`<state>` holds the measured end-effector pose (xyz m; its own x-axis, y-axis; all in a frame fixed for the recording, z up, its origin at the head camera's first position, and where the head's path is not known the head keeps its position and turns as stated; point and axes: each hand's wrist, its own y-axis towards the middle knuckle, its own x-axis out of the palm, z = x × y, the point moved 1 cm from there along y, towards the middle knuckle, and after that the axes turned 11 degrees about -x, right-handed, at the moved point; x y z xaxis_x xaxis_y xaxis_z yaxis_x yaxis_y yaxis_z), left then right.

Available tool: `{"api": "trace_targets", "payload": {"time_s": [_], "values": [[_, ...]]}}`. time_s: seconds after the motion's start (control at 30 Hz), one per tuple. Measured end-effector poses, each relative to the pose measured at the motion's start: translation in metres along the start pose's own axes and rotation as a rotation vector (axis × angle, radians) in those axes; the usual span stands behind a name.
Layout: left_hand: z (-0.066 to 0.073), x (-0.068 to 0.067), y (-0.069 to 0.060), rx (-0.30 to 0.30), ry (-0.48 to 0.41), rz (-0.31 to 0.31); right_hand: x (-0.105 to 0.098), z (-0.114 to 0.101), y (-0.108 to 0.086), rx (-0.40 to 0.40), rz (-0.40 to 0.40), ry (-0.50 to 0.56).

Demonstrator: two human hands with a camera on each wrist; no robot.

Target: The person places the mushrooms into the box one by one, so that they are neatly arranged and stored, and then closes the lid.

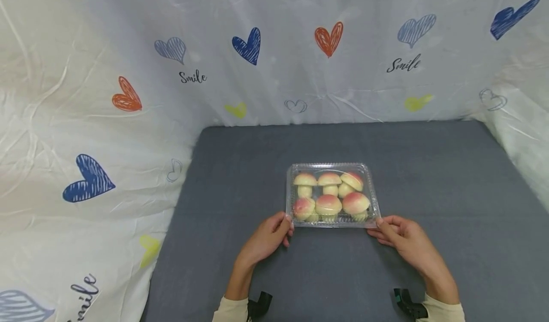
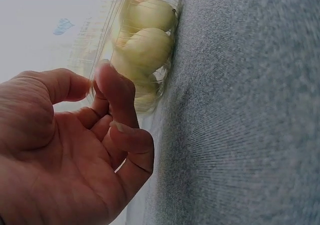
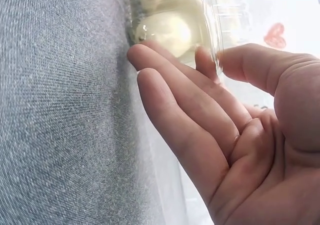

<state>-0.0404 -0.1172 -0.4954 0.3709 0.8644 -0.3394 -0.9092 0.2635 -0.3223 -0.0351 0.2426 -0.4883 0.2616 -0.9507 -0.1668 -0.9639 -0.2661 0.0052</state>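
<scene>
A clear plastic clamshell box [image 1: 332, 166] lies on the grey cloth in the head view. Inside it sit several mushroom-shaped buns [image 1: 329, 203] in two rows, with pinkish-red caps and pale stems. My left hand [image 1: 267, 236] pinches the box's near left corner between thumb and fingers; the left wrist view shows the thumb [image 2: 75, 86] against the rim. At the near right corner, my right hand [image 1: 407, 241] pinches the rim between thumb and index finger. Its other fingers [image 3: 185, 135] extend below the rim in the right wrist view.
A grey cloth [image 1: 240, 179] covers the table beneath the box. Behind and to the left hangs a white curtain [image 1: 274, 7] printed with hearts and the word "Smile". Each wrist bears a black strap-on device [image 1: 259, 305] near a beige sleeve [image 1: 231, 310].
</scene>
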Motion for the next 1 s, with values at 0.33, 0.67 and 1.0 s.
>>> {"api": "trace_targets", "payload": {"time_s": [0.33,0.67,1.0], "values": [[-0.0019,0.0007,0.0017,0.001,-0.008,0.001,0.0030,-0.0001,0.0001,-0.001,0.024,-0.005],[-0.0017,0.0023,0.0017,-0.006,-0.015,0.006,0.0058,0.0015,-0.0010,0.053,0.036,-0.014],[-0.0039,0.0041,0.0055,-0.020,-0.036,0.019,0.0066,0.0009,-0.0012,0.049,0.056,-0.036]]}}
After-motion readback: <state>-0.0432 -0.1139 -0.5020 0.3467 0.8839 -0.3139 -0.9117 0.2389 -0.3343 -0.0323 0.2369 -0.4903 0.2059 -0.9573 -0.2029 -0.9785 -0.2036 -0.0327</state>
